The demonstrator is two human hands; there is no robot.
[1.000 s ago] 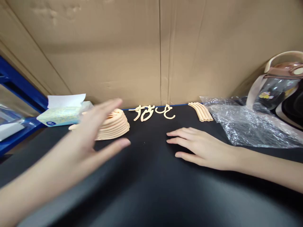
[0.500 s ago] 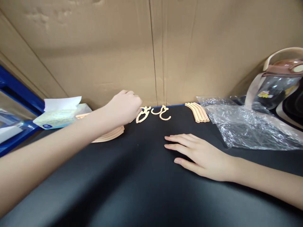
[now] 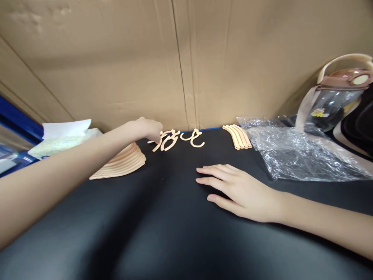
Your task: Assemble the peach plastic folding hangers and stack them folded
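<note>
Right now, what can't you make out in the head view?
All in the head view:
- Left hand: its fingertips are hidden behind the hand itself; can't tell whether it grips any hooks.
- Stack of curved pieces: partly covered by the left forearm.
- Tissue box: lower part behind that forearm.
- Bottle: lower right blocked by a dark item.

Bare hands (image 3: 240,193), bare forearms (image 3: 320,221)

No text is legible; the yellow sticker (image 3: 319,112) on the bottle (image 3: 336,102) (perhaps lettered) is too small.
</note>
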